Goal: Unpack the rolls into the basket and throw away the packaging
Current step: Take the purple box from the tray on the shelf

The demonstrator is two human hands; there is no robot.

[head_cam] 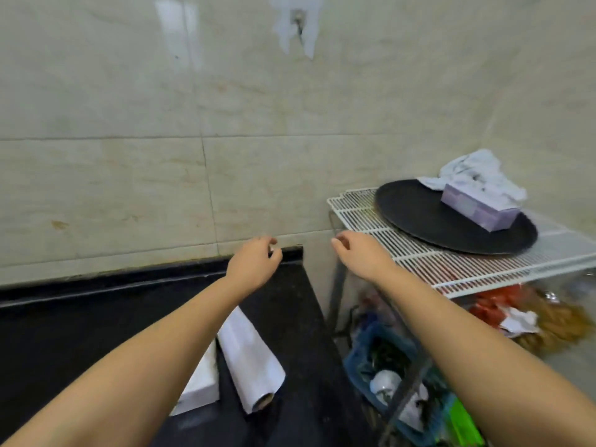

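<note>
left hand (254, 264): fingers curled, empty | right hand (361, 254): curled, empty | glossy cylindrical roll (250, 359); black counter (96, 317)

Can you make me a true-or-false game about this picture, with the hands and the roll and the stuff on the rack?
1. A white roll lies on the black counter. True.
2. The left hand is holding the roll. False: the roll lies on the counter, under the forearm and nearer the camera, and the hand is not touching it.
3. A purple tissue box sits on a round black tray. True.
4. The tray sits on the floor. False: it rests on a white wire rack.
5. The right hand is over the near left corner of the rack. True.
6. The right hand holds a red cup. False: no cup is in it.
</note>
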